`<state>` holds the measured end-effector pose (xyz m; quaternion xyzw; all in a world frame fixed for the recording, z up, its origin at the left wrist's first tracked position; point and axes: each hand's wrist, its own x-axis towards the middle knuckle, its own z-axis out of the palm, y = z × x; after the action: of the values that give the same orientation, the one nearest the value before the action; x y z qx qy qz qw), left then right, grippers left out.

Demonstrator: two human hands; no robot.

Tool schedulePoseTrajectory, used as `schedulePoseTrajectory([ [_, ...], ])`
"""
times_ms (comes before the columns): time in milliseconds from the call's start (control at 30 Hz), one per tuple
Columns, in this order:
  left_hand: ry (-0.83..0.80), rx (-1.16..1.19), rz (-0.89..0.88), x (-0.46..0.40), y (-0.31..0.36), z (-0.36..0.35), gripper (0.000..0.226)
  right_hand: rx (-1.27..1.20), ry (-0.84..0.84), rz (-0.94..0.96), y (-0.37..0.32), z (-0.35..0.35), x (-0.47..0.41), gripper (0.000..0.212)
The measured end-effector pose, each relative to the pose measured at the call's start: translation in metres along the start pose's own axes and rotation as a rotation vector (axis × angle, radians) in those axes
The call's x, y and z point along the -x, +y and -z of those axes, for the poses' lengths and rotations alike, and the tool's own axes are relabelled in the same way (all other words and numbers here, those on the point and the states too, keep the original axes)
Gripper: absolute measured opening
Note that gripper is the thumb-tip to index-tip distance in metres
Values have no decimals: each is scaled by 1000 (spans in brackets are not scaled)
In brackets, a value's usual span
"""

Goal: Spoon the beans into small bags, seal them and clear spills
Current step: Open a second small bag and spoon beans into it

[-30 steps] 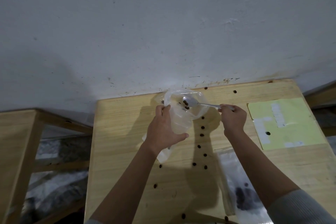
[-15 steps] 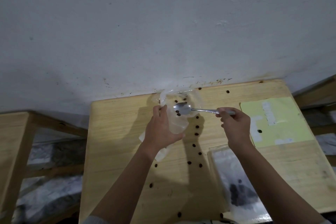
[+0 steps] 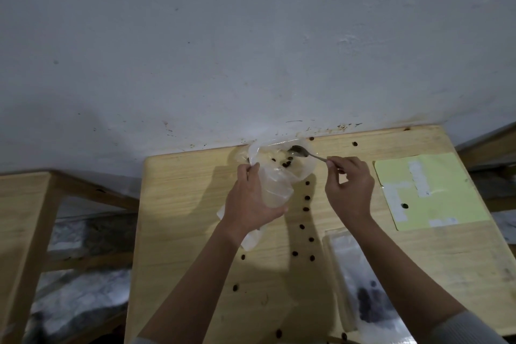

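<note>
Left hand: my left hand (image 3: 252,201) is curled round the body of the clear bag (image 3: 275,176), thumb and fingers pinching the plastic below its mouth, so the bag is lifted off the table (image 3: 190,218).
Clear bag: its mouth is spread wide just beyond my left fingertips, tilted toward the wall (image 3: 251,50); its lower end trails out under my left wrist.
Beans in the bag: a few dark beans (image 3: 286,163) lie inside the opening, between my two hands.
Right hand: my right hand (image 3: 349,190) pinches the handle end of the metal spoon (image 3: 303,152) between thumb and fingertips, the other fingers loosely bent.
Spoon: the bowl points away from my right hand to the left and sits at the far rim of the bag's mouth; I cannot tell whether it carries anything.
Spilled beans: loose beans (image 3: 307,198) are scattered on the table in a rough line running toward me between my forearms, with more beyond my right hand by the wall.
Second bag: a flat clear bag with dark beans (image 3: 365,301) in it lies on the table under my right forearm.
Yellow sheet: a pale yellow sheet (image 3: 435,193) with white patches lies to the right of my right hand, one bean on it.
</note>
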<state>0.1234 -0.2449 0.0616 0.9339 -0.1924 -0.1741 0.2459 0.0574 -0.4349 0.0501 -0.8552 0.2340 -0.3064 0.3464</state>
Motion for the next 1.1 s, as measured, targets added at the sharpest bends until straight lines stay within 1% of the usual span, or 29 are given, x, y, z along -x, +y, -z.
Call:
schedulePoseTrajectory([
  [100, 8, 20, -5, -3, 3, 3, 111, 77, 4, 107, 3, -18, 0, 14],
  [267, 47, 62, -17, -8, 9, 10, 107, 205, 36, 380, 1, -29, -6, 25],
  [367, 78, 81, -23, -8, 11, 13, 108, 219, 51, 448, -4, -23, -11, 24],
  [533, 69, 75, -10, -2, 10, 10, 107, 231, 44, 438, -3, -14, -15, 21],
  [800, 3, 27, 8, 7, 8, 1, 109, 244, -40, 385, 6, -25, -2, 18],
  [967, 6, 19, 7, 8, 6, 3, 109, 157, -11, 312, 2, -24, 3, 17],
  [1100, 7, 23, 9, 9, 6, 3, 110, 169, -53, 331, 4, -23, 10, 15],
])
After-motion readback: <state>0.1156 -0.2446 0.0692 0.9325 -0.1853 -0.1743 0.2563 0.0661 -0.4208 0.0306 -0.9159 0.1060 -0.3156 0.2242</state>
